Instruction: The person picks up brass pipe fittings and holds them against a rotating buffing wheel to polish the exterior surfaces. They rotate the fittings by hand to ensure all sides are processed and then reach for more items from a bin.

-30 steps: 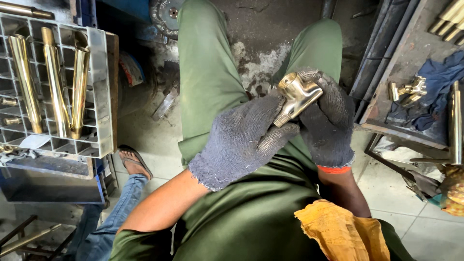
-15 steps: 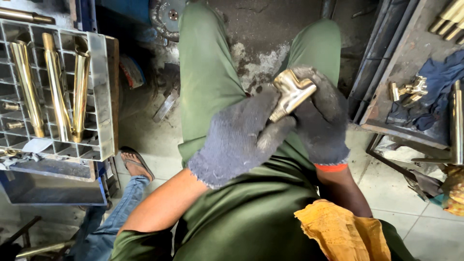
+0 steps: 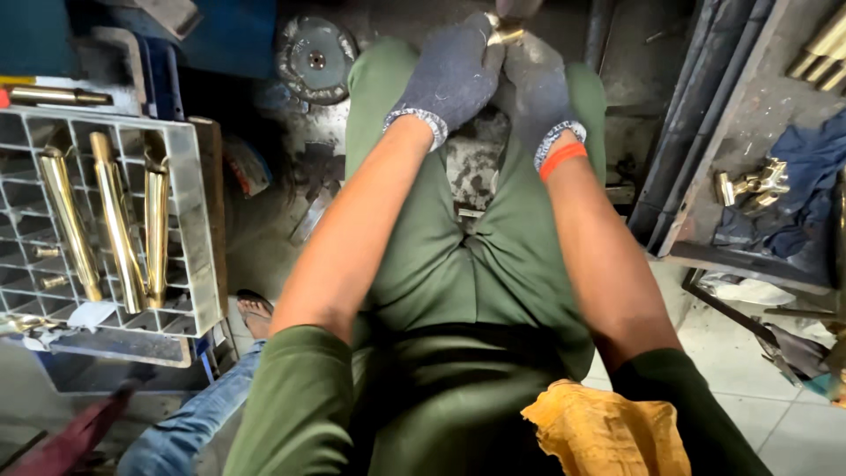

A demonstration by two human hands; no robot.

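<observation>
Out past the knees, the left hand [image 3: 454, 75] and right hand [image 3: 538, 92] both grip a gold metal part [image 3: 504, 33], with work on it unfinished.

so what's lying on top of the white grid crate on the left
Three long brass tubes lie side by side on the crate, with a few small brass bits in its cells. What sits below the grid is hidden.
</observation>
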